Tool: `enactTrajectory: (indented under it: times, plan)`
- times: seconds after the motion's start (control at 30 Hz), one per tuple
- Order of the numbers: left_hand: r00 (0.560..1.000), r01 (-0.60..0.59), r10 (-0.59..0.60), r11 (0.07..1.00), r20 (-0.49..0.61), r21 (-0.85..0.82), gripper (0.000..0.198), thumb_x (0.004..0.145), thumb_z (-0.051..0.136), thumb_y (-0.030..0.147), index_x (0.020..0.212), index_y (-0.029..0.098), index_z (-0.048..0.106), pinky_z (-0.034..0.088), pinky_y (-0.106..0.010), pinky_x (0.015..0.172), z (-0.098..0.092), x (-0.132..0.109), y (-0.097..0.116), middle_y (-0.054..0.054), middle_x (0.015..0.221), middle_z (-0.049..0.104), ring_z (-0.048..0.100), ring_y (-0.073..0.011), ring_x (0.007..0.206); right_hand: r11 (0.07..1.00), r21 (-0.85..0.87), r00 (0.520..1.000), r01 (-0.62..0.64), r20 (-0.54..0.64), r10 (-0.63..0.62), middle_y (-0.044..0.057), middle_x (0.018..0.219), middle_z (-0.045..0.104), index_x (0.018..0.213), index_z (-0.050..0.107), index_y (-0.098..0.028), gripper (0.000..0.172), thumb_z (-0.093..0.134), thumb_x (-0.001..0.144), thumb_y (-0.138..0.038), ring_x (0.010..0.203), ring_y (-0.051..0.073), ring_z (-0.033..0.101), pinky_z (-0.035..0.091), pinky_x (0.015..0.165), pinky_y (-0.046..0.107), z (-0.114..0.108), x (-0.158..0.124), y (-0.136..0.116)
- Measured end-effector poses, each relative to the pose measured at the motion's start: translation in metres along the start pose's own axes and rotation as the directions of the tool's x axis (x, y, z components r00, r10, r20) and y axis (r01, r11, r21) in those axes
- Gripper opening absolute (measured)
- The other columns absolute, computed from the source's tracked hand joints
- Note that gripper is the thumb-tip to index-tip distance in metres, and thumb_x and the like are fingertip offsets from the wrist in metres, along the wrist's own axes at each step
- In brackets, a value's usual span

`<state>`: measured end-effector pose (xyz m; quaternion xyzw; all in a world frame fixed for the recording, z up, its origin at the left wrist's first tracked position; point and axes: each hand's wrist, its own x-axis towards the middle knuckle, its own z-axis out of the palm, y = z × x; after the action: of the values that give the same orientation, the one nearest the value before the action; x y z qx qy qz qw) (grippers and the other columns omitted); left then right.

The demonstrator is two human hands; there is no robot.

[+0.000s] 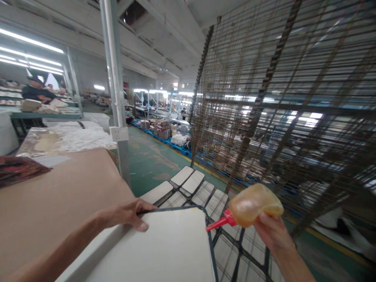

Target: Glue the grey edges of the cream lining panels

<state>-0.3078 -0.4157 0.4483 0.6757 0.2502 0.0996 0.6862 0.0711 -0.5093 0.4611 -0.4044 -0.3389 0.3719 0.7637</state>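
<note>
A large white panel (173,243) with rounded corners and a dark edge lies in front of me. My left hand (132,213) grips its far left edge, thumb on the white face and fingers at the dark border. In my right hand (272,227) is a soft yellowish squeeze bottle (255,205), tilted to the left. Its red nozzle (219,223) points at the panel's right edge, with the tip at or just above the border near the corner. Whether anything flows from the tip I cannot make out.
Several smaller white dark-edged panels (192,182) sit on a wire rack beyond. Tall wire racks (249,98) lean on the right. A brown-topped table (64,203) stands left beside a metal post (114,78). Farther left, a person (37,92) is at another table.
</note>
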Motion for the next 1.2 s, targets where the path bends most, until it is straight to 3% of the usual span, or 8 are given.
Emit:
enactTrajectory:
  times: [0.23, 0.5, 0.8, 1.0, 1.2]
  plan:
    - [1.000, 0.012, -0.012, 1.000, 0.012, -0.028, 0.045, 0.068, 0.073, 0.033, 0.110, 0.016, 0.068, 0.054, -0.032, 0.077, -0.003, -0.003, -0.004, -0.005, 0.099, 0.072, 0.068, -0.0246, 0.084, 0.998, -0.057, 0.999, -0.038, 0.021, 0.039, 0.001, 0.062, 0.067, 0.096, 0.068, -0.033, 0.075, 0.089, 0.025, -0.045, 0.067, 0.026, 0.065, 0.054, 0.077, 0.045, 0.002, -0.009, -0.001]
    - [1.000, 0.012, -0.012, 0.999, -0.005, -0.032, 0.050, 0.066, 0.074, 0.036, 0.111, 0.017, 0.068, 0.054, -0.033, 0.080, -0.003, -0.006, -0.008, -0.004, 0.101, 0.072, 0.068, -0.0254, 0.085, 0.986, -0.139, 0.992, -0.093, 0.069, 0.103, 0.010, 0.091, 0.070, 0.105, 0.065, -0.031, 0.086, 0.085, 0.025, -0.056, 0.091, 0.037, 0.063, 0.045, 0.089, 0.057, 0.004, -0.019, -0.001]
    - [1.000, 0.020, -0.021, 0.998, -0.016, -0.061, 0.049, 0.067, 0.074, 0.036, 0.112, 0.017, 0.068, 0.054, -0.033, 0.079, -0.002, -0.011, -0.012, -0.005, 0.102, 0.072, 0.068, -0.0253, 0.084, 0.992, -0.116, 0.970, -0.051, 0.230, 0.077, 0.010, 0.096, 0.069, 0.109, 0.064, -0.030, 0.074, 0.082, 0.042, -0.055, 0.095, 0.035, 0.063, 0.043, 0.092, 0.056, -0.006, -0.028, 0.003]
    - [1.000, 0.002, -0.003, 0.997, -0.011, -0.072, 0.050, 0.069, 0.072, 0.037, 0.115, 0.016, 0.066, 0.053, -0.033, 0.080, -0.004, -0.012, -0.018, -0.007, 0.101, 0.072, 0.068, -0.0252, 0.084, 0.989, -0.139, 0.963, -0.046, 0.257, 0.081, 0.011, 0.093, 0.069, 0.109, 0.063, -0.027, 0.076, 0.083, 0.042, -0.055, 0.092, 0.036, 0.063, 0.043, 0.091, 0.057, -0.004, -0.036, -0.005]
    - [0.999, -0.009, 0.006, 0.996, -0.038, -0.092, 0.048, 0.069, 0.072, 0.035, 0.113, 0.016, 0.066, 0.053, -0.032, 0.079, -0.007, -0.013, -0.026, -0.007, 0.100, 0.072, 0.068, -0.0248, 0.085, 0.997, -0.071, 0.975, -0.036, 0.214, 0.050, 0.009, 0.094, 0.070, 0.112, 0.062, -0.029, 0.066, 0.081, 0.052, -0.047, 0.096, 0.033, 0.063, 0.047, 0.090, 0.053, -0.019, -0.036, 0.009]
